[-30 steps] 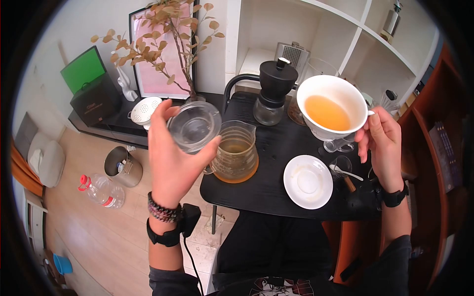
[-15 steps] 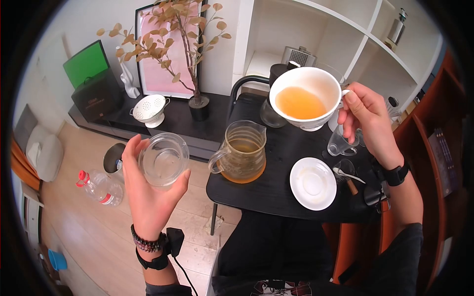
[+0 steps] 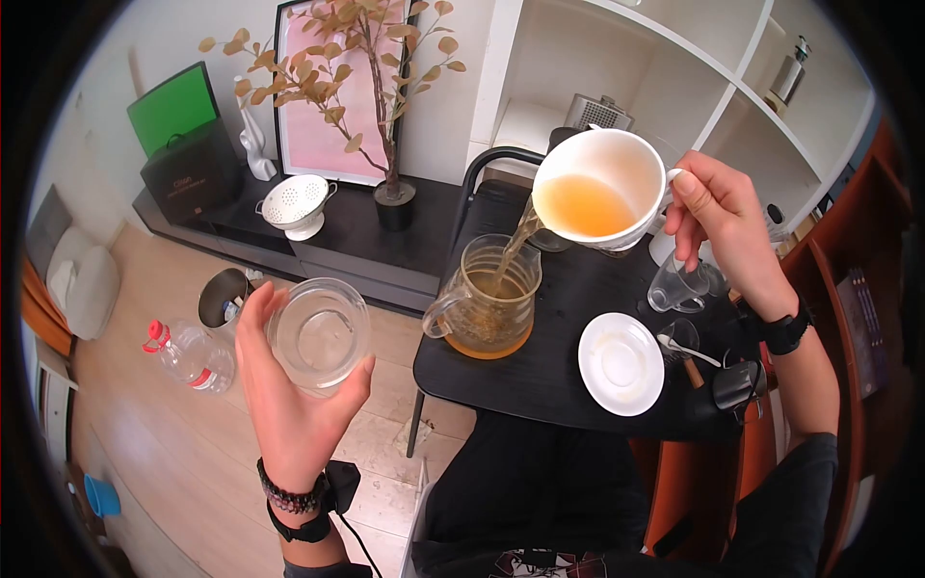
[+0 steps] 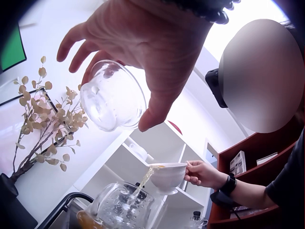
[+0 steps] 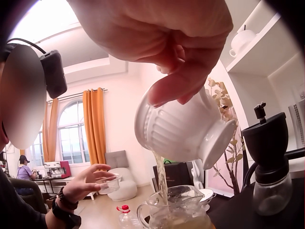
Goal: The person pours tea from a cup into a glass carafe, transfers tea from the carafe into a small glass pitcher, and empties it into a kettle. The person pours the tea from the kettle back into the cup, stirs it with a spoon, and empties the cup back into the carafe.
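My left hand (image 3: 289, 409) holds a clear glass lid (image 3: 321, 332) between thumb and fingers, out to the left of the table. With its fingers at the handle, my right hand (image 3: 721, 220) grips a white cup (image 3: 631, 178) tilted to the left. Amber liquid runs over the cup's lip in a thin stream into the glass carafe (image 3: 491, 303) below. Liquid also stands inside the carafe, on the left part of the black table (image 3: 549, 385). A white saucer (image 3: 621, 342) lies to its right. The right wrist view shows the cup's fluted outside (image 5: 178, 126).
A clear glass mug (image 3: 670, 287), a white spoon (image 3: 689, 350) in a small glass and a metal jug (image 3: 738, 387) stand on the right. A black coffee grinder (image 5: 271, 162) stands behind the cup. Past the left edge are a plastic bottle (image 3: 198, 364) and a white colander (image 3: 299, 202).
The right hand has moved the cup left and tipped it, and liquid now pours into the carafe. The left hand has drawn the glass lid left, away from over the carafe.
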The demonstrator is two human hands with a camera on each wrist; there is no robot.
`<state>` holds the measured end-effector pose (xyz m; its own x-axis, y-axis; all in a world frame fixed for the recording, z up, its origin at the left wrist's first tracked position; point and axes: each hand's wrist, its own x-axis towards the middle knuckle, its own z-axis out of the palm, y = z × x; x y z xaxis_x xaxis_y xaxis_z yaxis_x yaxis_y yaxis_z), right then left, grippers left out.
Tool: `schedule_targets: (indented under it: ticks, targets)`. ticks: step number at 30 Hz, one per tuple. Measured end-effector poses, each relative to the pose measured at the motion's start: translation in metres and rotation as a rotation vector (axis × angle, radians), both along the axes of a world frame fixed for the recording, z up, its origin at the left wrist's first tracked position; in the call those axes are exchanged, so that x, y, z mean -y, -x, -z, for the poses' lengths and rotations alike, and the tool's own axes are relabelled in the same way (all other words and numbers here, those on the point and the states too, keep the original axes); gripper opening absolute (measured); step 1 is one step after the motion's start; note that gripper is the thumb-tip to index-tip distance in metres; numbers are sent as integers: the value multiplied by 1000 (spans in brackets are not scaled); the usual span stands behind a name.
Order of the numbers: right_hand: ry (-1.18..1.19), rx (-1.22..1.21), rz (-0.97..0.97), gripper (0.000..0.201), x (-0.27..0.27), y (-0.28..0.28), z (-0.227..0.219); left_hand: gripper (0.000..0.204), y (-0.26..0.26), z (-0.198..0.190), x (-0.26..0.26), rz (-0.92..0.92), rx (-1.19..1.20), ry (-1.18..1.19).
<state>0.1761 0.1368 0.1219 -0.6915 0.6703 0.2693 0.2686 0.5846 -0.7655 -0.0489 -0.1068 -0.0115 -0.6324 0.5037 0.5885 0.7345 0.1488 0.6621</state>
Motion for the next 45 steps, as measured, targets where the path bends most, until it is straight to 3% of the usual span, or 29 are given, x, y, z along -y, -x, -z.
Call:
schedule_targets:
  ticks: [21, 45]
  targets:
    - [-183, 48, 7, 24, -2, 12, -24, 83, -6, -1, 5, 6, -33, 56]
    - [-616, 70, -16, 20, 6, 22, -52, 83, -12, -6, 10, 26, -80, 73]
